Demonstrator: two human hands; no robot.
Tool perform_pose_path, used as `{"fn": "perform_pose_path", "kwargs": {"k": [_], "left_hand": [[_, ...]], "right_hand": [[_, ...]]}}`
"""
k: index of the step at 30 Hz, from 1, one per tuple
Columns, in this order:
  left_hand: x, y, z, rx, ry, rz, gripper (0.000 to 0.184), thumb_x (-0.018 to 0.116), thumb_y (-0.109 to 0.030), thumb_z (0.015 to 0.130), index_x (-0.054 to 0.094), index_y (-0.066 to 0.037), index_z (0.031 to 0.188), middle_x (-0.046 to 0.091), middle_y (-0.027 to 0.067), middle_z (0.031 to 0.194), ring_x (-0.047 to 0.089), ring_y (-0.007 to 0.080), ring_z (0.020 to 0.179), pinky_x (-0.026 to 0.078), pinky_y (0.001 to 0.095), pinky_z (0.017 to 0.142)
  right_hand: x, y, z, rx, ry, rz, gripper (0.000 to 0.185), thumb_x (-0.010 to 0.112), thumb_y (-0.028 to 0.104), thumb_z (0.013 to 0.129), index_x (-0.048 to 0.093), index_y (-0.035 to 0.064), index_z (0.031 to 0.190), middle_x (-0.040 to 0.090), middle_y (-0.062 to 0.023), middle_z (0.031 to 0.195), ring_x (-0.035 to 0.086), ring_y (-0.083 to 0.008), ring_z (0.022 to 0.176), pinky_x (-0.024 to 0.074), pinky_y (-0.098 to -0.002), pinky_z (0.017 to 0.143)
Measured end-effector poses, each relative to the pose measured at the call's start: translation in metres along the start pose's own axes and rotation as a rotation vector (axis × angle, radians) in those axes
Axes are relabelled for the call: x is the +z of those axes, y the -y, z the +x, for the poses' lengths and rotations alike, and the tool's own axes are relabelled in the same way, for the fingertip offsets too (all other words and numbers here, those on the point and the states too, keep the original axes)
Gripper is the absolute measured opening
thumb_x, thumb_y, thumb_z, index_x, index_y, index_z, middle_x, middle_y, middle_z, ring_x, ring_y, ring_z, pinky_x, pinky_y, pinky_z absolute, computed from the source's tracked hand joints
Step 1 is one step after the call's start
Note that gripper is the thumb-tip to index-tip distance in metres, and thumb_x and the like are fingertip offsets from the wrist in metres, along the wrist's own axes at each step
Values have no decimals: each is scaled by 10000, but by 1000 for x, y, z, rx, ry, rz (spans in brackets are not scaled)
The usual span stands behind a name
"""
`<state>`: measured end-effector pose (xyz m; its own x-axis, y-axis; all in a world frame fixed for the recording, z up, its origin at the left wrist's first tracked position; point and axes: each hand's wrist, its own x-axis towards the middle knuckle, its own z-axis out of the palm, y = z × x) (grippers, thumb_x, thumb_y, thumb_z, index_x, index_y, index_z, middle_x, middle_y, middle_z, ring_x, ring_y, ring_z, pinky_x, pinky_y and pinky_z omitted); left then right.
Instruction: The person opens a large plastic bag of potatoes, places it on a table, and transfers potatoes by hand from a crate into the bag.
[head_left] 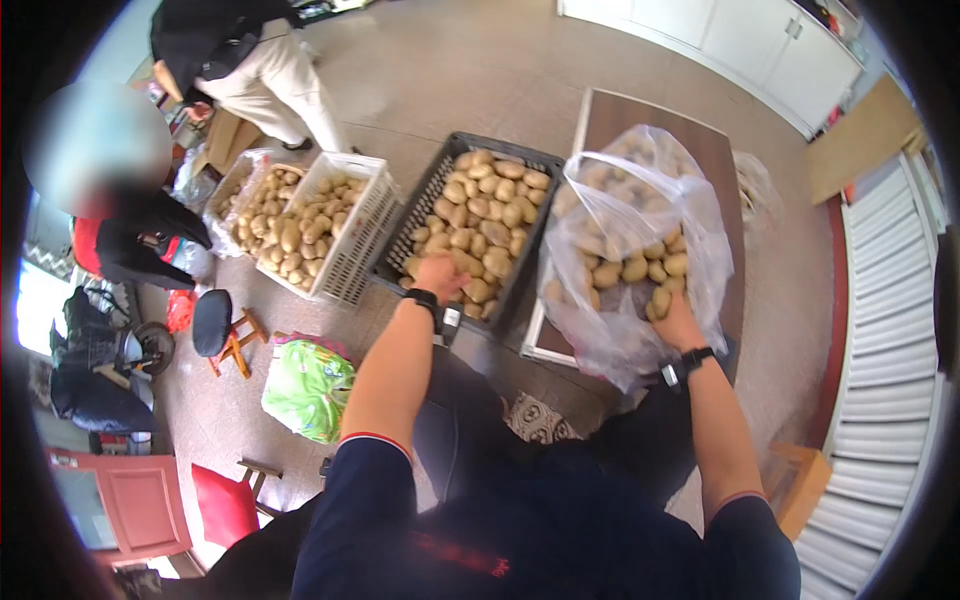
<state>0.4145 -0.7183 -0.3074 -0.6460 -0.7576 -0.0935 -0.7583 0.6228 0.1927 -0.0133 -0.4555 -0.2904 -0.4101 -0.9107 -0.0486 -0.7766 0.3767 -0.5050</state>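
Note:
My left hand (pixel 441 277) is down in a black plastic crate (pixel 385 262) of potatoes (pixel 480 208), at its near left corner. Its fingers are curled round a potato, partly hidden by the hand itself. My right hand (pixel 679 326) reaches into a clear plastic bag (pixel 622 345) and is closed on a potato (pixel 661 301) near the bag's right side. More potatoes (pixel 635 267) lie inside the bag, some seen through its film. The bag rests on a low brown table (pixel 725 190) with a pale edge.
Left of the black crate stands a white crate (pixel 365 220) of potatoes, with more potatoes beside it. A green bag (pixel 310 390) and a small stool (pixel 232 340) are on the floor. Two other people (pixel 270 75) are at the upper left. White cabinets (pixel 740 40) line the back.

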Motion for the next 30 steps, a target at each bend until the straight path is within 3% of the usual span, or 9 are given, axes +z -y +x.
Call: {"fn": "perform_pose_path", "kwargs": {"k": [4,6,11,14,17,22,27,29,30], "left_hand": [[-6,-3,-4,44,-5,56,373,674,-332,874,646,36,814,644,201,901,620,360,924,523,399,859],[22,13,6,-31,75,-13,226,605,-195,925,618,5,1030,619,168,998,638,331,895,558,394,832],[14,-18,7,-926,-236,-1739,246,532,-183,949,587,-36,1138,596,167,1021,643,334,801,575,408,706],[17,-7,8,-843,-110,-1721,397,472,-52,957,420,-117,1345,539,164,1180,626,379,1004,576,470,833],[20,-5,6,-829,-150,-1784,390,472,-45,956,426,-131,1334,547,171,1176,633,391,1003,577,478,830],[11,-9,8,-883,-130,-1730,408,505,-37,953,421,-113,1345,543,190,1208,632,385,1028,575,487,830],[22,-1,7,-925,-197,-1695,345,603,-109,916,532,-47,1248,593,206,1155,645,326,1027,568,438,844],[56,34,9,63,-143,-131,173,657,-162,879,640,-13,965,625,169,926,611,330,821,546,399,743],[58,36,8,58,-143,-130,173,657,-162,879,639,-13,965,625,169,926,611,330,821,546,399,743]], "right_hand": [[2,6,-2,85,132,9,861,834,303,670,392,-34,1329,532,-337,1259,508,-474,1191,448,-485,984],[11,-3,-4,108,103,-53,875,808,332,700,363,-32,1359,530,-347,1256,500,-472,1212,445,-484,998],[17,-3,4,243,261,-83,903,779,384,727,324,-46,1378,527,-353,1269,501,-469,1225,443,-468,1011],[19,-5,7,265,316,-88,942,781,397,721,303,-67,1386,522,-348,1290,518,-465,1211,446,-454,1012],[20,-5,9,289,295,12,937,801,343,708,312,-68,1393,513,-340,1307,506,-453,1230,440,-446,1022],[30,-6,10,119,162,10,843,799,179,702,370,-37,1394,507,-316,1308,484,-438,1242,417,-435,1048],[25,-2,7,42,121,-11,793,788,204,724,412,-39,1379,525,-281,1322,506,-419,1235,418,-419,1045],[24,2,6,33,123,8,778,785,202,726,423,-42,1370,529,-279,1318,507,-419,1233,417,-417,1047],[24,1,6,32,118,-5,767,774,200,736,420,-44,1372,533,-282,1310,509,-414,1234,418,-414,1046]]}}
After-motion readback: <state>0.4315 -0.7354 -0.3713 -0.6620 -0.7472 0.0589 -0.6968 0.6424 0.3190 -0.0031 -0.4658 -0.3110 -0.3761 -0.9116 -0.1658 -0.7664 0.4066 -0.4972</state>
